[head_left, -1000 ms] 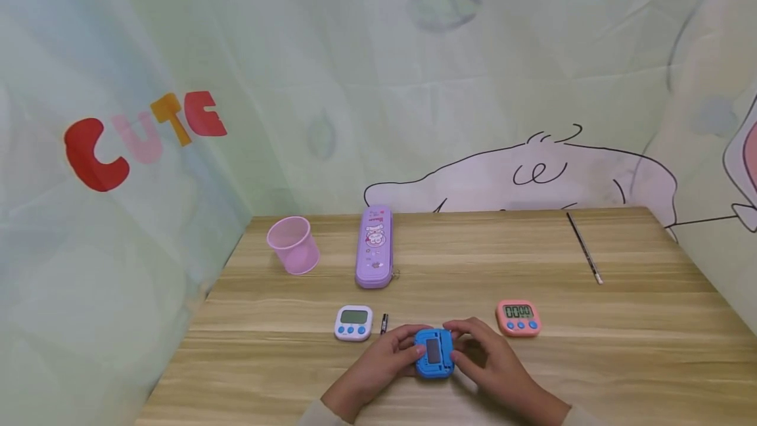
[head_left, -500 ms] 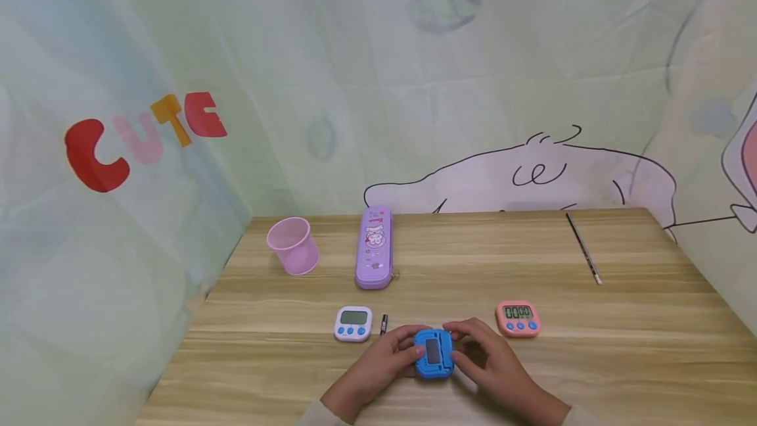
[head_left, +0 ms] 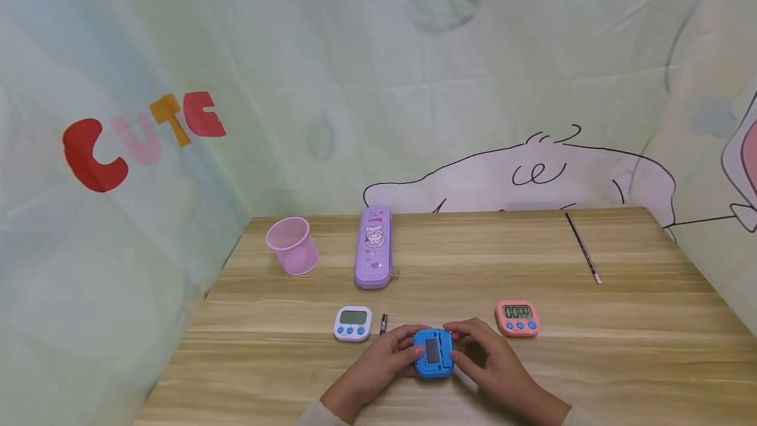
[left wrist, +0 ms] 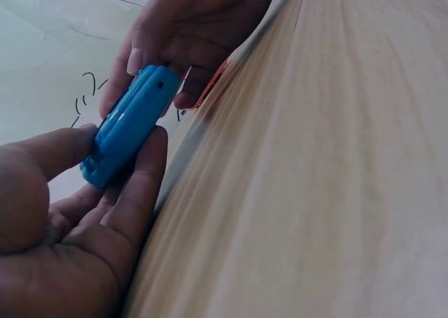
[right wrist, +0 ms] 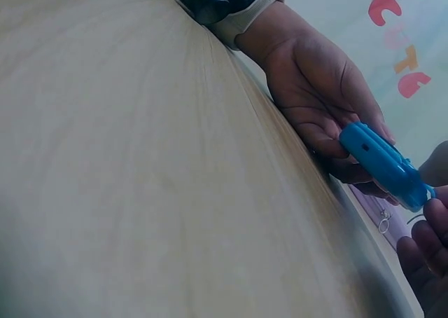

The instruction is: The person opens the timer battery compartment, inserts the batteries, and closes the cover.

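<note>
A blue timer (head_left: 434, 354) is held above the near part of the table, its back with a grey rectangle facing up. The left hand (head_left: 378, 367) grips its left side, thumb on the back and fingers beneath; the left wrist view shows the left hand (left wrist: 91, 220) pinching the timer (left wrist: 129, 125). At its right edge the right hand (head_left: 503, 373) touches it with thumb and index finger. In the right wrist view the right hand's fingertips (right wrist: 430, 227) meet the end of the timer (right wrist: 385, 164). A small black battery-like cylinder (head_left: 384, 324) lies beside the left hand.
A white timer (head_left: 353, 323) lies left of the hands, a coral timer (head_left: 517, 319) to their right. Farther back are a pink cup (head_left: 294, 245), a purple case (head_left: 374, 248) and, at the right, a dark pencil (head_left: 583, 248). Printed curtains stand behind the wooden table (head_left: 473, 255).
</note>
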A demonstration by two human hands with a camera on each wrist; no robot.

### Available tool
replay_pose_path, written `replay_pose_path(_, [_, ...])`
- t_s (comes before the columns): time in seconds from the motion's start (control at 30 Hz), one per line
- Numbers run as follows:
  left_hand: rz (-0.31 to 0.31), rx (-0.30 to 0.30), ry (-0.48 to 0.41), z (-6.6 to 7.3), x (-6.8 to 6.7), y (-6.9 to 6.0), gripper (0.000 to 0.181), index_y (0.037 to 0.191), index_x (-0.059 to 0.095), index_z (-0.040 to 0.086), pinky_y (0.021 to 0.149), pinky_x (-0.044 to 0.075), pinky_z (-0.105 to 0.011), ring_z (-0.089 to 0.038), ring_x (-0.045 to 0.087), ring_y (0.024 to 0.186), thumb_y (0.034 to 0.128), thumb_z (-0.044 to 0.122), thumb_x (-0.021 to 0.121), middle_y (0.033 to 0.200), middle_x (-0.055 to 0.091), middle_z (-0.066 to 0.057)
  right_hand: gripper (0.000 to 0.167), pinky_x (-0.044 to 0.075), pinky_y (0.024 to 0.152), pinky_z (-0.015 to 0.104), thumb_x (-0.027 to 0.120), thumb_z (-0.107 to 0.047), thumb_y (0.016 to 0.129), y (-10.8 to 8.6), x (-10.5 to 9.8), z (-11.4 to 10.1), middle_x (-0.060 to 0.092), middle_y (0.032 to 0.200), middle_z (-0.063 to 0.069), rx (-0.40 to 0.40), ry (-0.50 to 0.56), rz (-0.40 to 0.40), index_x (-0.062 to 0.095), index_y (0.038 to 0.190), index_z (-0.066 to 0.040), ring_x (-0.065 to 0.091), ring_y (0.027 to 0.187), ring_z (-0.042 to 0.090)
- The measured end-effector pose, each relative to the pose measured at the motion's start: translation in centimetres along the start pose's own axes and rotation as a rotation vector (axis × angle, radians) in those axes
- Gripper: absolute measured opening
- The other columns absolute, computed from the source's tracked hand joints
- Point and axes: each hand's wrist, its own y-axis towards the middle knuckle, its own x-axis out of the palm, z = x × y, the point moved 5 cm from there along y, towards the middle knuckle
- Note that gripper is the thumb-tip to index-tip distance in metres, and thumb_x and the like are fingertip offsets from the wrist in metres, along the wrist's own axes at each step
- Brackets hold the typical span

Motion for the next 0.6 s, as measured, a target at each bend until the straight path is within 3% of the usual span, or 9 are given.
replay_pose_path(0.17, [-0.022,0.022,-0.010,0.1,0.2,-0.1,0.044,0.138,0.048,-0.002,0.087,0.057,-0.037,-0.029,0.062,0.110,0.0990,0.015,0.058,0.130,0.057,-0.021,0.038,0.058,0.082,0.032,0.071,0.002,0.086,0.1,-0.5,-2.4,0.063,0.106,0.003,-0.029,0.017,0.001,0.061,0.122,-0.004,0.061,0.096,0.025])
replay_pose_path(0.37, [-0.032,0.025,-0.012,-0.1,0.1,0.0,0.042,0.138,0.048,-0.001,0.088,0.056,-0.038,-0.028,0.061,0.111,0.0999,0.015,0.056,0.130,0.057,-0.021,0.037,0.059,0.078,0.035,0.071,0.004,0.085,0.2,-0.5,-2.8,0.063,0.106,0.005,-0.091,0.000,0.008,0.062,0.120,-0.003,0.062,0.093,0.026])
replay_pose_path(0.6, [-0.023,0.021,-0.006,-0.3,0.0,0.1,0.043,0.138,0.048,-0.001,0.087,0.057,-0.038,-0.029,0.062,0.111,0.0989,0.015,0.058,0.129,0.058,-0.020,0.035,0.057,0.080,0.033,0.073,0.000,0.084,0.2,-0.5,-3.1,0.062,0.101,0.001,-0.032,-0.028,0.008,0.063,0.118,-0.007,0.062,0.091,0.023])
